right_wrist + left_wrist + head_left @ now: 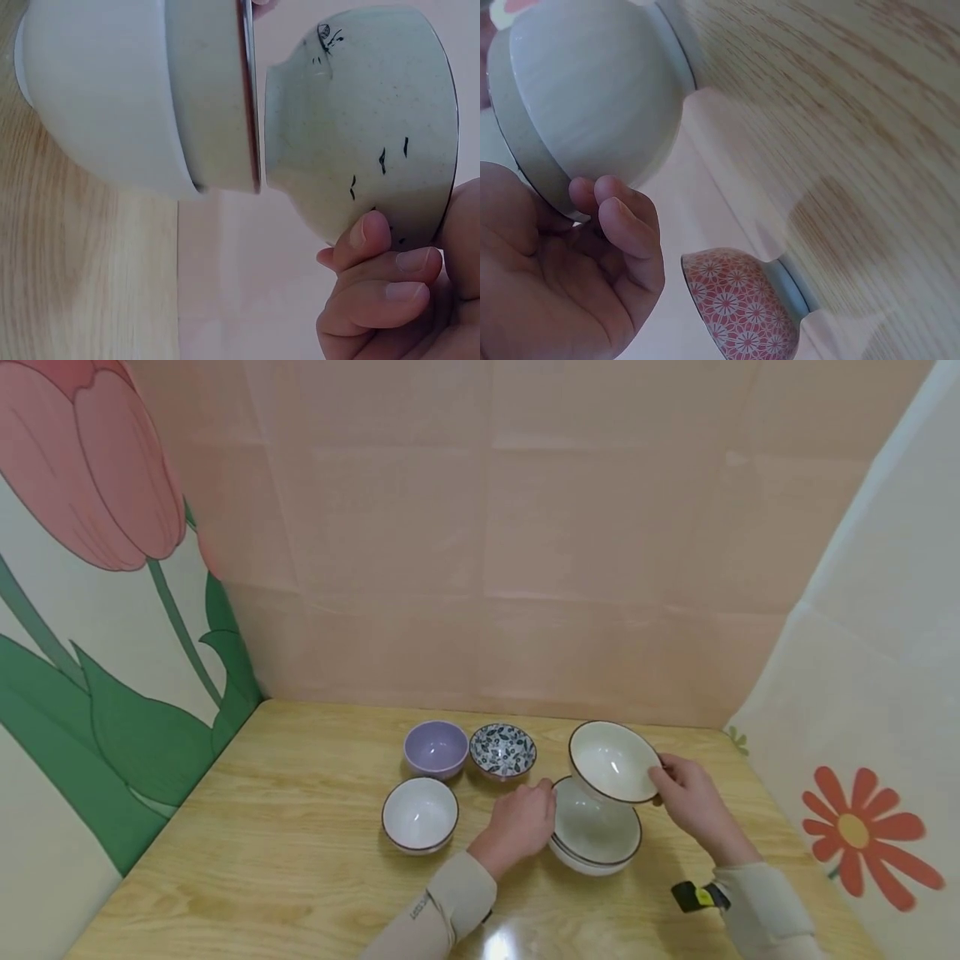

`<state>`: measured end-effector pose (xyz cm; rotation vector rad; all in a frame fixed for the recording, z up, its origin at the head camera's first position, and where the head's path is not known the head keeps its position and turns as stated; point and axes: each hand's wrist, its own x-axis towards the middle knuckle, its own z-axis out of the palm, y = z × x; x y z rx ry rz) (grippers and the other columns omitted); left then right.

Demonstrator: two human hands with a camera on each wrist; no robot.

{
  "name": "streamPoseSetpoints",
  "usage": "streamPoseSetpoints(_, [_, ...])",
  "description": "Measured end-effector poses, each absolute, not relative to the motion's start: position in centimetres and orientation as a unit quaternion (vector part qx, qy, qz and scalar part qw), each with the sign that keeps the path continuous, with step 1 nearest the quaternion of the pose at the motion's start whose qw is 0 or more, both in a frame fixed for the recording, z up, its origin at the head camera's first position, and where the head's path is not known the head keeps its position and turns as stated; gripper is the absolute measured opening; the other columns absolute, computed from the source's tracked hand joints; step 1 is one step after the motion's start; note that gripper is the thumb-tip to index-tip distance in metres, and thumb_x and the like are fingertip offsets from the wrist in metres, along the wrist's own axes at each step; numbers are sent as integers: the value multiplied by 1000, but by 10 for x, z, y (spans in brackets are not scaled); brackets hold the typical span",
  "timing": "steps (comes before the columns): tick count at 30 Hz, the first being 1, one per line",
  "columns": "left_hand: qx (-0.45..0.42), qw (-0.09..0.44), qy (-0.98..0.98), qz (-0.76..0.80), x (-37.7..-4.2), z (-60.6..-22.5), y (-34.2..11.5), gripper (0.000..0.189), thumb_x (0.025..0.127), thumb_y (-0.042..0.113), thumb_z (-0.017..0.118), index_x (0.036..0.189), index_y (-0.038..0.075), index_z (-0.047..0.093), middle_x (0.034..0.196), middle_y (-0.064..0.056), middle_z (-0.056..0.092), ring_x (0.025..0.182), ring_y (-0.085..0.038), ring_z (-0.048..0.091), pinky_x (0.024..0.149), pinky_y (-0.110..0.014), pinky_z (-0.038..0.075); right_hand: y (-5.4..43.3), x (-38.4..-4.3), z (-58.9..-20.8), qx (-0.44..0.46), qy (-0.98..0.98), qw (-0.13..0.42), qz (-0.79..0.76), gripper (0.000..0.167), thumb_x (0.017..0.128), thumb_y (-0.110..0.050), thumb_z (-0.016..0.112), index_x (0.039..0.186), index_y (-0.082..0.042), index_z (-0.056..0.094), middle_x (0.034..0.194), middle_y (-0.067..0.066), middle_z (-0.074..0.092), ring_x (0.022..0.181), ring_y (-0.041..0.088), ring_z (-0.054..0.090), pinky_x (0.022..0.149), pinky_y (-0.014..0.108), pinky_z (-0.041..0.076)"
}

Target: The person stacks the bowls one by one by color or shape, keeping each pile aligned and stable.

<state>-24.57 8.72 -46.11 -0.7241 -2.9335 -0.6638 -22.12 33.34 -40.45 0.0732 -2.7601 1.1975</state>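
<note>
My right hand [693, 797] grips a cream bowl [609, 760] by its dark rim, thumb inside and fingers beneath. Small black marks show on that bowl's outside in the right wrist view, where it is just off the rim of a stack. The stack is a greyish cream bowl [600, 831] nested in a white bowl [97, 90] on the table. At the stack's left rim my left hand [521, 827] pinches the edge, its curled fingertips [622, 217] against the outer side in the left wrist view.
Left of the stack, a white bowl [420, 814] with a dark rim stands on the wooden table [300, 843]. Behind are a purple bowl [437, 748] and a floral-patterned bowl [502, 751]. A pink cloth [480, 568] hangs at the table's back edge.
</note>
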Motion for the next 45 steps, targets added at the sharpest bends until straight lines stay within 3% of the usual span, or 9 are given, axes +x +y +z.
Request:
streamPoseSetpoints(16, [-222,4,-950,-220,-246,-461,89,33,109,30,35,110,12,62,70,3,56,57,-9,51,52,-25,45,333,-220,-413,24,-909,58,413,37,104,-13,42,124,15,57,85,12,67,69,13,58,55,24,47])
streamPoseSetpoints(28, [-232,25,-946,-226,-246,-463,88,30,109,27,37,105,10,62,71,1,58,58,-10,53,51,-25,46,330,-214,-410,26,-908,31,416,43,106,-16,40,134,14,51,100,17,67,76,15,59,62,26,52])
streamPoseSetpoints(45, [-228,21,-940,-254,-246,-465,86,33,109,31,37,106,12,64,73,3,57,61,-9,53,55,-27,46,326,-206,-413,36,-902,12,430,38,106,-13,42,131,15,52,94,15,66,74,15,58,62,28,52])
